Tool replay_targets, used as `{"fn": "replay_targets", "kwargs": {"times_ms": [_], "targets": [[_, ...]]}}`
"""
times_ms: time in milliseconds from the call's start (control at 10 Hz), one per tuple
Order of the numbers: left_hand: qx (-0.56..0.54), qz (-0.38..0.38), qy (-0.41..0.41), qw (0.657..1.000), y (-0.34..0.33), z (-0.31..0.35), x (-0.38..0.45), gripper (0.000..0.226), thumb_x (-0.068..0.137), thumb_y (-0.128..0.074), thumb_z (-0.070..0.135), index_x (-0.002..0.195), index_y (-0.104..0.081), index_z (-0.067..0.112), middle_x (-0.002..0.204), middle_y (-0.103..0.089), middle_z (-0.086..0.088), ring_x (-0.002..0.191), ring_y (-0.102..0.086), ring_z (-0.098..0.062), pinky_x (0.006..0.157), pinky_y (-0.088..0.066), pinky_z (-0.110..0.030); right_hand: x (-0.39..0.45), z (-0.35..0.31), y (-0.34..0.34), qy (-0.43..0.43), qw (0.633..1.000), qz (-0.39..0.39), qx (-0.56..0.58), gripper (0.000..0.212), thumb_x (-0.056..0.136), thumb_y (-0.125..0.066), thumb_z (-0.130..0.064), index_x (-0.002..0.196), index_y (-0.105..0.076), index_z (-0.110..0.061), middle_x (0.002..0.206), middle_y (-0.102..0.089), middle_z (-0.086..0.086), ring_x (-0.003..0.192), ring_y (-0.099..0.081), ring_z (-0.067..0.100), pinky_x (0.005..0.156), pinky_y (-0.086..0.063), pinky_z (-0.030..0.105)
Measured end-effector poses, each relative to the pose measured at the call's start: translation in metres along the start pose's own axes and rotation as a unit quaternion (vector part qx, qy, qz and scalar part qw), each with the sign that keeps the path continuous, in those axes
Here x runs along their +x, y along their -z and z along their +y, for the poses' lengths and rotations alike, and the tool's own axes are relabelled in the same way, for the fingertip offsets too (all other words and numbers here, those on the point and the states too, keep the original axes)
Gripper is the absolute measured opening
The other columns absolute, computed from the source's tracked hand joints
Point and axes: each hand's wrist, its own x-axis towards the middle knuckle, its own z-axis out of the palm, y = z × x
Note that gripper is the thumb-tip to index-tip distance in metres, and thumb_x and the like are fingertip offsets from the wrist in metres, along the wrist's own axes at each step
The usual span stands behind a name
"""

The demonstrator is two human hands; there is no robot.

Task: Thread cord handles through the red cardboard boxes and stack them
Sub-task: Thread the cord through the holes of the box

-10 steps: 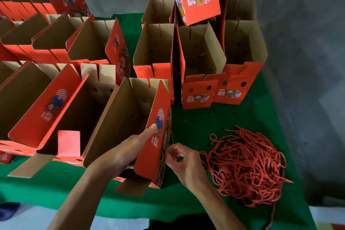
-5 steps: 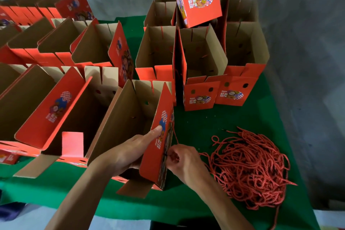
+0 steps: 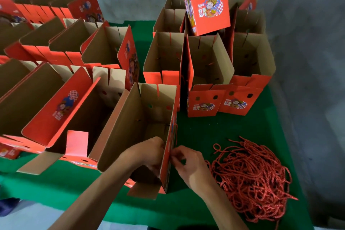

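An open red cardboard box [image 3: 138, 127] with a brown inside stands on the green table [image 3: 214, 130] right in front of me. My left hand [image 3: 147, 153] reaches inside it and its fingers lie against the box's right wall. My right hand [image 3: 188, 164] is on the outside of that same wall, fingers pinched on a thin red cord [image 3: 175, 134] that runs up along the wall. A loose heap of red cords [image 3: 252, 173] lies just to the right of my right hand.
Several open red boxes [image 3: 56, 99] fill the left half of the table. More boxes [image 3: 209, 73] are stacked at the back centre, with one box [image 3: 205, 3] on top. A grey wall [image 3: 308, 61] rises to the right, and the table's front edge is near my arms.
My left hand has slid from the top edge of the box wall down inside the box. My right hand has moved in against the outside of that wall.
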Motion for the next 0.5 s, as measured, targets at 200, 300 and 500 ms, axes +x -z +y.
{"fn": "replay_targets", "kwargs": {"times_ms": [200, 300, 500], "targets": [[0.039, -0.028, -0.008, 0.999, -0.005, -0.003, 0.006, 0.033, 0.099, -0.066, 0.007, 0.130, -0.060, -0.003, 0.126, -0.070, -0.015, 0.102, -0.072, -0.020, 0.080, -0.060, -0.021, -0.007, 0.000, -0.007, 0.016, 1.000, -0.001, 0.014, 0.007, 0.100, -0.062, -0.030, 0.106, -0.065, -0.031, 0.104, -0.067, -0.017, 0.096, -0.062, -0.008, 0.076, -0.047, 0.004], [0.012, -0.003, 0.012, 1.000, -0.005, -0.007, 0.011, 0.028, 0.100, -0.061, 0.003, 0.127, -0.060, -0.006, 0.102, -0.073, -0.013, 0.076, -0.072, -0.013, 0.063, -0.059, -0.021, -0.014, -0.001, -0.002, 0.032, 0.997, -0.062, 0.026, 0.025, 0.092, -0.065, -0.042, 0.114, -0.053, -0.042, 0.106, -0.065, -0.017, 0.098, -0.063, -0.002, 0.080, -0.049, 0.012], [-0.092, 0.008, -0.025, 0.995, 0.007, -0.014, 0.008, 0.027, 0.100, -0.067, 0.016, 0.121, -0.057, 0.002, 0.110, -0.074, -0.018, 0.093, -0.078, -0.027, 0.083, -0.064, -0.042, -0.027, 0.015, 0.002, 0.040, 0.989, -0.143, 0.010, 0.080, 0.080, -0.077, -0.061, 0.143, -0.029, -0.048, 0.134, -0.050, -0.028, 0.128, -0.046, -0.012, 0.104, -0.036, 0.005]]}}
